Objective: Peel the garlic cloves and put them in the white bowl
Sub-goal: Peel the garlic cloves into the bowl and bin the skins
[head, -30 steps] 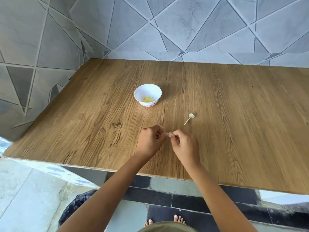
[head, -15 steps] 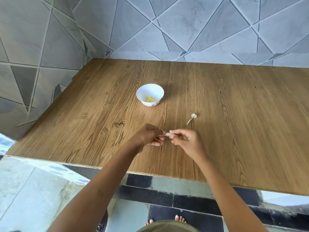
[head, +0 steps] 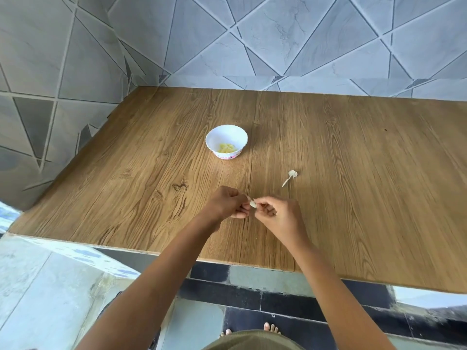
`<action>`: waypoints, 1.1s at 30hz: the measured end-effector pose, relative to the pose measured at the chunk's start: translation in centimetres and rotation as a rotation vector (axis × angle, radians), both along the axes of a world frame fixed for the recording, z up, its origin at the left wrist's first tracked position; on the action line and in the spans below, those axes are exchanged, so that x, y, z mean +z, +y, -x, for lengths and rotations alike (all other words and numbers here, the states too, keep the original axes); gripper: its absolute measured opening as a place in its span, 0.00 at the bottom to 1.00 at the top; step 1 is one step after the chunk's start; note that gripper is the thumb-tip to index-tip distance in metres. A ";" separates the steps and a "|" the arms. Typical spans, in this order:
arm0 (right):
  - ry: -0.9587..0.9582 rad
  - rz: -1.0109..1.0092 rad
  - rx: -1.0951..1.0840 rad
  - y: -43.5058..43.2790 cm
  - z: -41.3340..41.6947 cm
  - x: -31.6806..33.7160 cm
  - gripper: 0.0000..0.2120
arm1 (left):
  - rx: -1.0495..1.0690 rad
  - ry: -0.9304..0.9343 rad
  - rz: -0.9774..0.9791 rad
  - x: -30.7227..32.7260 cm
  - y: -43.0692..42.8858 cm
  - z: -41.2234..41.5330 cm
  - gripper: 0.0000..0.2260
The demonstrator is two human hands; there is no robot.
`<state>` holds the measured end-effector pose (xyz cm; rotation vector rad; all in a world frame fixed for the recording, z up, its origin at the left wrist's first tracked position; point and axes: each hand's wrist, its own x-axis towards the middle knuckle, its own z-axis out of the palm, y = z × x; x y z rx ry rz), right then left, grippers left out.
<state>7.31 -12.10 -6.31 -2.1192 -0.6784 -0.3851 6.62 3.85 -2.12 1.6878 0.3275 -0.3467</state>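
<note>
Two hands meet low over the near middle of the worktop. The left hand (head: 223,203) is curled, its fingertips pinching one end of a single garlic clove (head: 253,204). The right hand (head: 279,213), also curled, pinches the other end between thumb and forefinger. The clove is small, pale and papery-looking, held just above the wood between the two hands; whether its skin is partly off is too small to tell. To the right and a little farther off lies one dry garlic stalk (head: 291,176), a thin straw-coloured stem with a frayed knob at its far end, flat on the surface. Beyond the hands, well apart from them, stands one white bowl (head: 228,155), round with a scalloped rim and a pink printed band at its foot. It holds a small heap of yellowish peeled cloves (head: 227,148), too clustered to count. The worktop (head: 353,173) is brown with a strong wood grain and knots, set into a corner. The wall (head: 278,41) behind and at the left is grey marbled tile cut into triangles by dark lines. Below the near edge, the floor (head: 290,301) shows dark and pale tiles and a few bare toes (head: 267,327).
</note>
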 end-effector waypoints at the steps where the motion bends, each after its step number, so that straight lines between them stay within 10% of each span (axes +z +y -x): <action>1: -0.003 0.003 0.008 0.0 0.1 0.0 0.09 | 0.020 0.011 0.017 0.0 0.0 0.0 0.06; 16: -0.117 0.104 -0.032 0.1 -0.4 -0.7 0.08 | 0.097 0.052 0.179 -1.2 -0.6 0.4 0.07; 23: 0.563 -0.274 -0.135 0.5 -0.1 -0.6 0.03 | 0.118 0.012 0.301 -1.4 -0.1 0.5 0.07; 33: 0.524 -0.178 -0.093 0.7 -0.1 0.0 0.11 | 0.013 -0.095 0.107 -1.4 0.5 -0.1 0.05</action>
